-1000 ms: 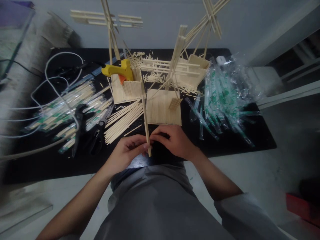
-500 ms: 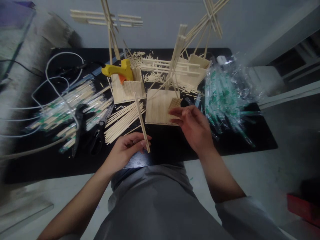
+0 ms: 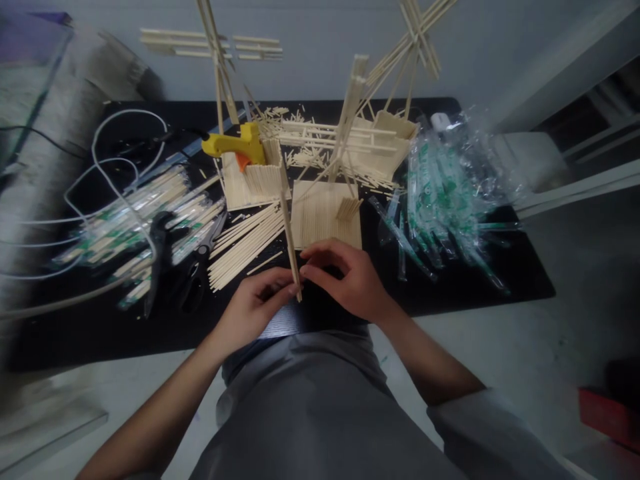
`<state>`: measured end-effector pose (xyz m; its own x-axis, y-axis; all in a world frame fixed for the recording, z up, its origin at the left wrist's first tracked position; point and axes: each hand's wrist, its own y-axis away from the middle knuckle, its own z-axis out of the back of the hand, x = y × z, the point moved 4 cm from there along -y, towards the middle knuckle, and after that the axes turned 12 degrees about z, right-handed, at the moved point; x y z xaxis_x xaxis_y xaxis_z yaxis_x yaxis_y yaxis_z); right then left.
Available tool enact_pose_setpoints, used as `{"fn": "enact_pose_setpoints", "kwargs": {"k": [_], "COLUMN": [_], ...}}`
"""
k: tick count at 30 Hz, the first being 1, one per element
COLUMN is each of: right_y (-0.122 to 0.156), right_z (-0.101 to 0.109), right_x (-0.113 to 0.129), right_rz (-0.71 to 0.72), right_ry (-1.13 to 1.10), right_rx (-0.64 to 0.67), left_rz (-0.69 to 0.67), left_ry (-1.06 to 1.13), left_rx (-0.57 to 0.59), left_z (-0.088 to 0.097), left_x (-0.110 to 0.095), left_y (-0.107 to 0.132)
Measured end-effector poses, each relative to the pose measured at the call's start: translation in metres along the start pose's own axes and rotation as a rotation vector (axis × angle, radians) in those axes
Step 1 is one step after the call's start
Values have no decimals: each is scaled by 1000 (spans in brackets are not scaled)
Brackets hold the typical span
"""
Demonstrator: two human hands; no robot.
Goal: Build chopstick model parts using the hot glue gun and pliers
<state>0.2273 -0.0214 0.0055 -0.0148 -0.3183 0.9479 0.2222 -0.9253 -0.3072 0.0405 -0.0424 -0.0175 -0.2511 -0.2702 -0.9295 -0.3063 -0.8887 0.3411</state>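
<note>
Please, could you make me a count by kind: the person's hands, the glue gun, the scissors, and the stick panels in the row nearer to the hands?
Hands: 2 (left hand, right hand)
Glue gun: 1
Scissors: 1 pair
Stick panels, nearer row: 2 (one under the glue gun, one just beyond the right hand)
Total: 6

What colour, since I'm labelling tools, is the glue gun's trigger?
The trigger is orange, seen best in the head view.

Plain grey top [image 3: 310,407], loose grey sleeve [image 3: 493,430], bare hands [image 3: 353,280]
</note>
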Motion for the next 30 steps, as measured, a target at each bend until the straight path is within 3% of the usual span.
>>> {"fn": "enact_pose_setpoints", "kwargs": {"k": [5, 11, 15, 30], "right_y": [-1, 3, 5, 3], "right_z": [-9, -8, -8, -7], "right_x": [-1, 6, 8, 3], "right_rz": [29, 223, 314, 285], "right_ry": [62, 230, 248, 161], "right_rx": [18, 73, 104, 225], "left_rz": [-233, -438, -469, -498], "left_ry": [-377, -516, -512, -483], "left_rx": [-126, -234, -249, -254], "left_z": [-1, -1, 0, 1], "left_x": [-3, -4, -3, 3], "left_y": [-2, 0, 0, -2]}}
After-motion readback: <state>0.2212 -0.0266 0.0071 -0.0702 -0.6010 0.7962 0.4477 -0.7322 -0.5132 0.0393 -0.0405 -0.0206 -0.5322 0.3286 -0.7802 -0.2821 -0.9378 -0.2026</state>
